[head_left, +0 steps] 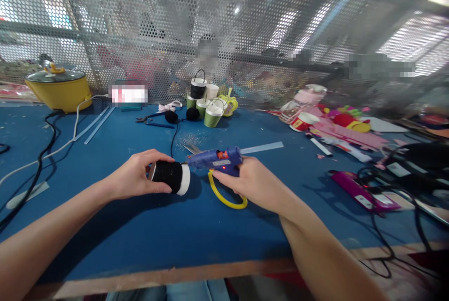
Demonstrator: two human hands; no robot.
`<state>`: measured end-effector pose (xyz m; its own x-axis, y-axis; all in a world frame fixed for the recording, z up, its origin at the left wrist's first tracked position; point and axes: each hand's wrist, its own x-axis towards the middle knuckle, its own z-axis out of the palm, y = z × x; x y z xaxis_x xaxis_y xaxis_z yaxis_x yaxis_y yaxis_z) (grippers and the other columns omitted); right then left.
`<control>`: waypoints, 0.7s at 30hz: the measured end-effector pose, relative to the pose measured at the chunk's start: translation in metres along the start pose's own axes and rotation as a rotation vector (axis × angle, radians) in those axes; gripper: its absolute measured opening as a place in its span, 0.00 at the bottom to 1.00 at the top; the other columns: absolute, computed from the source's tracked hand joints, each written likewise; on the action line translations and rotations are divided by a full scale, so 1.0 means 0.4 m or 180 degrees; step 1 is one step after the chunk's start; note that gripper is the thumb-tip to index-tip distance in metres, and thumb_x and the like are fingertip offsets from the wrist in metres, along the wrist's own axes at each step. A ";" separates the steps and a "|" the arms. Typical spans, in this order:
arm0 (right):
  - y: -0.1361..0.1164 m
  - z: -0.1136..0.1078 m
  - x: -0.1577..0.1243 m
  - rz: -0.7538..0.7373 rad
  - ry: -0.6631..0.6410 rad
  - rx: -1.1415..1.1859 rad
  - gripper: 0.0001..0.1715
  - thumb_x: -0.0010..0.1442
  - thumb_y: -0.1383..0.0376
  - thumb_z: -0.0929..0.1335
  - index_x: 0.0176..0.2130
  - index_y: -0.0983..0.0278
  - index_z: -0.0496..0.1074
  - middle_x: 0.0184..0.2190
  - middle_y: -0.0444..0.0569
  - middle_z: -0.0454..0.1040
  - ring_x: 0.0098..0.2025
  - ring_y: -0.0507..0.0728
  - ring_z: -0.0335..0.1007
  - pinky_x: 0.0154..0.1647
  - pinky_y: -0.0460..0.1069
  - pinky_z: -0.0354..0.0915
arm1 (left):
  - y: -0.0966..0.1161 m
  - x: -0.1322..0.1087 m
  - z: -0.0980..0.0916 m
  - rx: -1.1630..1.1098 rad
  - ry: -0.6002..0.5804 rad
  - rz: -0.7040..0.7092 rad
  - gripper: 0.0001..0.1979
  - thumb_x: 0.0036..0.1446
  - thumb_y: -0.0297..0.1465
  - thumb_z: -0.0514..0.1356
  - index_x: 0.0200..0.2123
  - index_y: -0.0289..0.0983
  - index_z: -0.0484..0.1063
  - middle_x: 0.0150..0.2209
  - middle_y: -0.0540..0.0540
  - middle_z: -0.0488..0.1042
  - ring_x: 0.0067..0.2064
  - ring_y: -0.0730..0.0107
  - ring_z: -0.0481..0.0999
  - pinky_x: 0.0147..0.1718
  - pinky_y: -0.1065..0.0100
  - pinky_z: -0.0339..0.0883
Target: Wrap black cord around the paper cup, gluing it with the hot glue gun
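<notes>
My left hand (147, 173) is wrapped around a small cup (169, 175) lying on its side, its wall covered in black yarn and its rim end white. In my right hand (254, 181) is a blue hot glue gun (220, 160), a clear glue stick (264, 147) jutting from its back and a small red light lit. The gun's nozzle meets or nearly meets the cup's white band; I cannot tell which. Beneath the gun lie scissors with a yellow handle (228, 201), partly hidden. A black strand leads from the cup toward dark yarn balls (171, 117).
Small green and black-and-white cups (212, 116) stand at the back near pliers (156, 121). A yellow lidded pot (58, 90) and cables are at left. On the right lie a purple power strip (363, 191), pink pieces and a red-and-white cup (303, 121). A perforated metal screen rises behind.
</notes>
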<state>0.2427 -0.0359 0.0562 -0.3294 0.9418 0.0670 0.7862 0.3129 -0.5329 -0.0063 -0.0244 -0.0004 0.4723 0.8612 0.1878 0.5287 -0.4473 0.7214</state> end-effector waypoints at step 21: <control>0.194 0.033 0.234 0.1177 0.0425 -0.0183 0.26 0.55 0.51 0.60 0.17 0.66 0.65 0.13 0.51 0.67 0.19 0.54 0.65 0.24 0.47 0.58 | -0.014 0.006 0.020 -0.0598 0.0414 -0.0250 0.36 0.41 0.33 0.65 0.54 0.41 0.54 0.46 0.45 0.66 0.40 0.66 0.71 0.43 0.59 0.65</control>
<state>0.2661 0.0749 0.0099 0.0493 0.9987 -0.0094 0.8684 -0.0475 -0.4937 -0.0025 -0.0219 -0.0093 0.3337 0.9209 0.2017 0.4139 -0.3354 0.8463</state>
